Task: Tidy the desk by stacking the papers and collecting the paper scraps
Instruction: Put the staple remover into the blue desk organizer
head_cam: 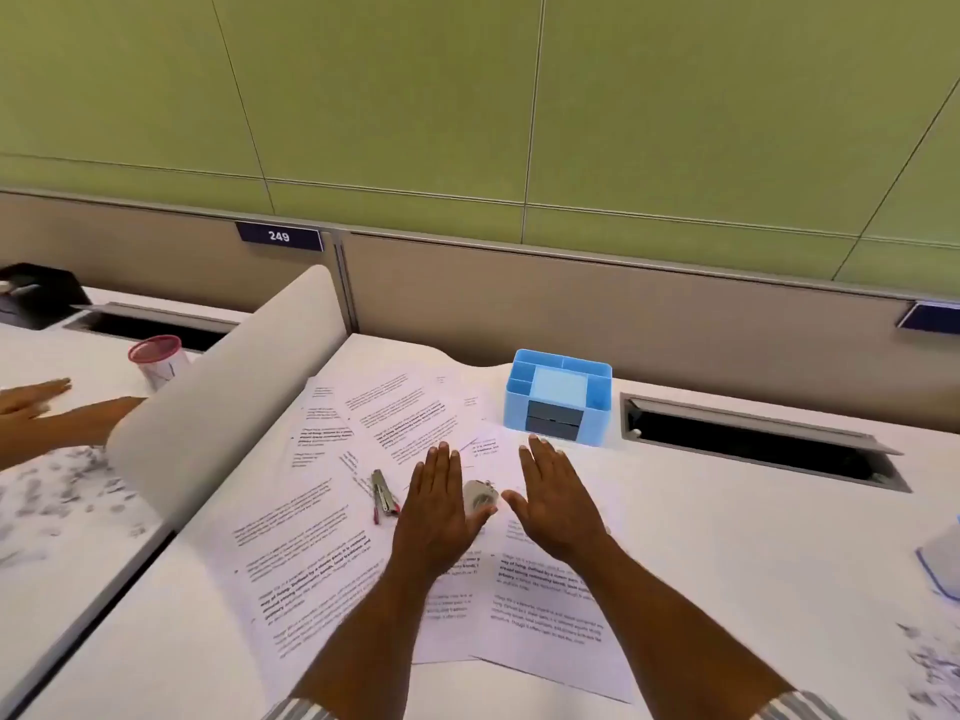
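Note:
Several printed papers (332,517) lie scattered and overlapping across the white desk (727,553). My left hand (439,504) rests flat on them, fingers together and pointing away from me. My right hand (556,498) lies flat beside it, palm down, fingers apart. Between the two hands sits a small crumpled paper scrap (480,498), touching my left hand's thumb side. Neither hand holds anything.
A stapler (383,490) and a red pen (375,509) lie left of my left hand. A blue desk organiser (558,394) stands behind my right hand. A cable slot (753,446) opens at the right. A curved divider (228,407) separates the neighbouring desk, where another person's hand (31,402) and a pink-rimmed cup (158,358) are.

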Tool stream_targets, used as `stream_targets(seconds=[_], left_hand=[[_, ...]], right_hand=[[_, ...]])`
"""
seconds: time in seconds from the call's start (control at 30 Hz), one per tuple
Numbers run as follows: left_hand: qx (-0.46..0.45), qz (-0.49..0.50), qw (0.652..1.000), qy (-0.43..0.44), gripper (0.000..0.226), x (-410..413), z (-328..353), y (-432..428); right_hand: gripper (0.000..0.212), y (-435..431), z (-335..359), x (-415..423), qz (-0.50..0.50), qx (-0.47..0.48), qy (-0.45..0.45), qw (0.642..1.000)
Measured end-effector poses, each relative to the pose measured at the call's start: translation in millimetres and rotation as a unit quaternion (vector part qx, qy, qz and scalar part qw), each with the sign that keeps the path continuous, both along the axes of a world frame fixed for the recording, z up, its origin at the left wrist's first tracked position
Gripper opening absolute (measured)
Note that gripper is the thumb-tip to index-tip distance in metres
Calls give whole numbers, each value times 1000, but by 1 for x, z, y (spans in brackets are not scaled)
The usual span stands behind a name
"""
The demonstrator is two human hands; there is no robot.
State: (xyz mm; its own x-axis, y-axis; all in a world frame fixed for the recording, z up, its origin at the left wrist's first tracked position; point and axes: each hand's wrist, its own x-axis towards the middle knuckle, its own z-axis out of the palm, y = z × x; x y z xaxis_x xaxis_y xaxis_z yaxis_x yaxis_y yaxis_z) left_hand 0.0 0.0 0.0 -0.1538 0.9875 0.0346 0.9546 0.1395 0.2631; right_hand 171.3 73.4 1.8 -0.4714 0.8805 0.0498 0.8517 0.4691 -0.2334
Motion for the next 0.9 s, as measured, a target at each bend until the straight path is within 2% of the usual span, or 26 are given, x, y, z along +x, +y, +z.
stream_targets(seconds=[0.17, 0.43, 0.53, 0.73, 0.9], left_hand=[[2, 13, 1000, 8, 98, -13, -25, -29], [-41, 13, 999, -23, 102, -33, -60, -52], [-62, 22, 997, -30, 95, -37, -72, -54], [-55, -2, 998, -39, 89, -43, -96, -52], [-41, 11, 998, -45, 97, -46, -110, -51]], right_hand=[[71, -12, -20, -27, 25, -5, -8, 1000], [71, -20, -47, -62, 69, -24, -5, 997], [71, -18, -55, -74, 70, -24, -13, 997], [72, -12, -68, -86, 74, -30, -39, 996], [73, -5, -73, -101, 78, -39, -47, 995]])
